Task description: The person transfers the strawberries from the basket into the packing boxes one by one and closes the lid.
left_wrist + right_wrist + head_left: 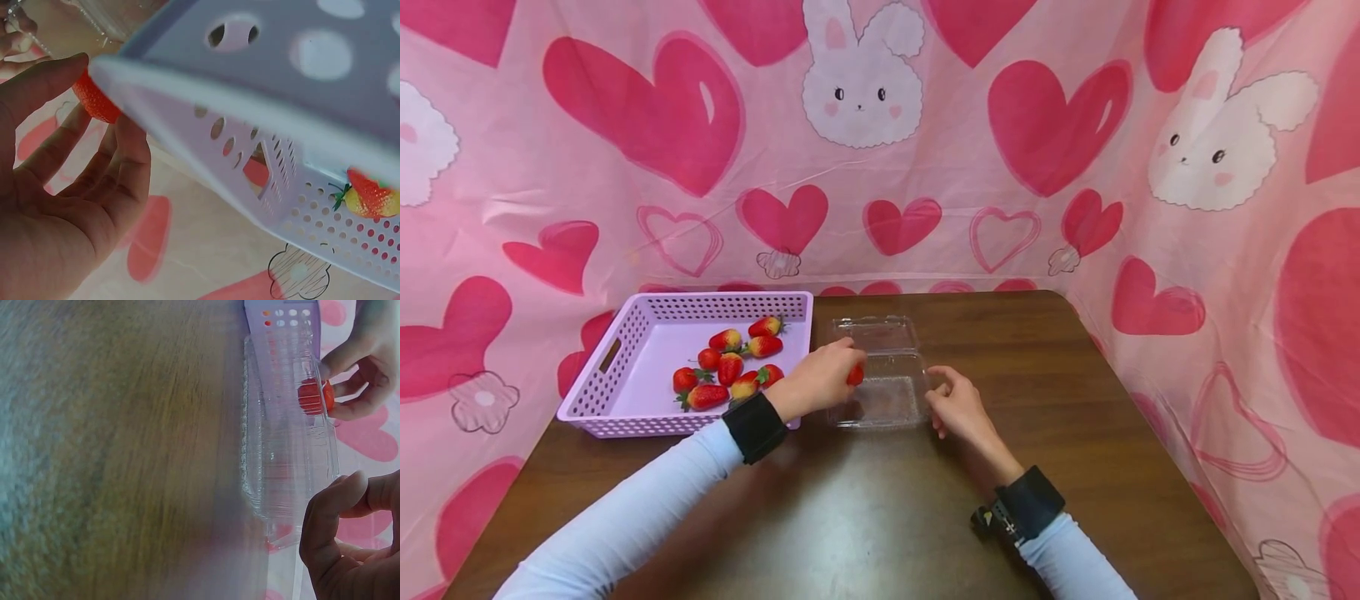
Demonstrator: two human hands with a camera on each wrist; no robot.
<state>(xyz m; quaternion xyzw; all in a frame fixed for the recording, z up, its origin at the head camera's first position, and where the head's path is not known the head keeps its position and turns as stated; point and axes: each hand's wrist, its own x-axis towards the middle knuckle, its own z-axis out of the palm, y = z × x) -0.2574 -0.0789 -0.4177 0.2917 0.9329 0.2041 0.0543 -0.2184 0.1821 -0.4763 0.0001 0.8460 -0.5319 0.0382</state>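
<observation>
Head view: strawberry [855, 374], likely light and soft, pinched in left hand [820, 379] fingertips over clear clamshell [883, 400]; right hand [958, 408], fingers loosely curled, touches its right edge

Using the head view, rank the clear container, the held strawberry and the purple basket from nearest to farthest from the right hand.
1. Clear container: just left of the right hand.
2. Held strawberry: over the container's left edge, in the left hand.
3. Purple basket: far left.

Brown table [1120, 433]; heart-print backdrop [647, 117]
</observation>
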